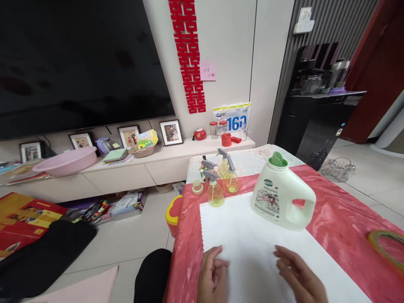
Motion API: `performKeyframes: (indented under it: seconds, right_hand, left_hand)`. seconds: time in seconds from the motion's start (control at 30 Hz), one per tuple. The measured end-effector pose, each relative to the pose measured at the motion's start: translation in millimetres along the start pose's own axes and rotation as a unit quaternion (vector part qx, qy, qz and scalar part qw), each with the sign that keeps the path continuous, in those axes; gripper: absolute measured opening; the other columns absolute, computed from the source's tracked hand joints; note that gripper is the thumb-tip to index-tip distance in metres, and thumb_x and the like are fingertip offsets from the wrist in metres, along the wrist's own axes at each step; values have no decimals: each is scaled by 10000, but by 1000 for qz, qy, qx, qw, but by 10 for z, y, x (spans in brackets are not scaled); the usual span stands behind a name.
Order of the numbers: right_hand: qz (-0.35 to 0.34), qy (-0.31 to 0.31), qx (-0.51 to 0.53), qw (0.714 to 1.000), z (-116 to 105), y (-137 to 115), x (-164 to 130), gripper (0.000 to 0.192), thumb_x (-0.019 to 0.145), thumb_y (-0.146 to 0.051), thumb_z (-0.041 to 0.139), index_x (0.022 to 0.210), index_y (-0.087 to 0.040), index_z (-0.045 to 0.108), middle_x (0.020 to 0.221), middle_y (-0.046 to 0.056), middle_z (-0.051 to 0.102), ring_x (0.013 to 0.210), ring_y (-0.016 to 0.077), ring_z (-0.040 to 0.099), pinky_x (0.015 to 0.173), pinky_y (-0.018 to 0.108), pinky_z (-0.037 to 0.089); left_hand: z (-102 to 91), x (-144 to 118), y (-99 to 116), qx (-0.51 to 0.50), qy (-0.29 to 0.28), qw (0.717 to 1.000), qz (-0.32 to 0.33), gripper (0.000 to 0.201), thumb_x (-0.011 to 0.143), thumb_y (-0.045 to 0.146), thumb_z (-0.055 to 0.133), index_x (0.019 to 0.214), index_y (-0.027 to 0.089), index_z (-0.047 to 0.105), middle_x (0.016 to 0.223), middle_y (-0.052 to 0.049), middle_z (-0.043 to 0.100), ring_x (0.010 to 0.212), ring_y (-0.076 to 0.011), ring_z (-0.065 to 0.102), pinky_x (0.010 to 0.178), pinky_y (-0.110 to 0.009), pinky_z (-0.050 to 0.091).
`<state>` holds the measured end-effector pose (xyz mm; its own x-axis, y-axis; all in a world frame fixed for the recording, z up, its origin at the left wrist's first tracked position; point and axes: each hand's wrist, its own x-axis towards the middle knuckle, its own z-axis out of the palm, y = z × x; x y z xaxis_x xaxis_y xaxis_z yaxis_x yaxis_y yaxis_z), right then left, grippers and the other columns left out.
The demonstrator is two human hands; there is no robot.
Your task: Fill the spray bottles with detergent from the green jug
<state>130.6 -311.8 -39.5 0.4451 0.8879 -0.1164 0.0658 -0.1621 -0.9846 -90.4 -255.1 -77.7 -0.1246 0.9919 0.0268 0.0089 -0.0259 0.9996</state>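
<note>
My left hand hovers at the near left edge of a white sheet, its fingers loosely bent with nothing in them. My right hand is over the sheet's right part, fingers half curled and also empty. Beyond it stands a pale green jug with a handle and a printed label. A green cup-like piece sits in the jug's uncapped mouth. Several clear spray bottles with grey trigger heads are grouped at the left, the nearest spray bottle standing on the sheet's far corner. Beside them lies a pale round cap.
A red cover lies over the table. A roll of tape is at the right edge. Behind, a low cabinet carries framed photos, a pink basin and red-lidded jars. A yellow-topped stool stands left of the table.
</note>
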Motion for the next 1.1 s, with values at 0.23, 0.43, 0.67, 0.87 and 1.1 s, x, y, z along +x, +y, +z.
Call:
performKeyframes:
  seconds: [0.23,0.43,0.67,0.87,1.1]
  right_hand:
    - [-8,-150,44,988,616,-27,-104,629,882,-757,538,965,-145,657,843,71,612,723,132,543,712,231,480]
    - [-19,-173,74,982,462,-48,-107,697,900,-796,461,700,-130,515,666,56,494,595,103,441,589,229,390]
    - [-55,-138,123,981,271,-282,-222,726,907,-811,382,576,-166,355,557,21,291,577,104,302,576,259,265]
    - [12,-118,111,987,429,-190,-201,729,891,-838,431,642,-175,257,636,-7,208,594,87,205,554,242,227]
    - [79,-84,91,989,526,-87,-263,783,831,-927,404,669,-169,292,679,3,245,632,93,237,590,238,256]
  left_hand:
    - [49,-109,164,-32,-28,998,-39,574,762,703,689,1007,185,706,635,-6,623,600,-153,593,602,-255,508]
    - [-132,-67,412,-41,-83,994,-50,570,840,704,596,656,166,640,572,1,558,557,-128,506,587,-256,420]
    - [-207,-64,768,28,-175,982,67,720,921,754,338,474,205,476,516,-6,462,525,-142,450,569,-294,329]
    - [-94,-48,556,92,-122,986,-71,742,820,892,231,455,249,285,464,37,288,476,-125,309,540,-314,249]
    - [-42,-100,520,116,-120,980,-111,733,774,934,223,491,259,270,500,42,268,509,-134,297,530,-322,253]
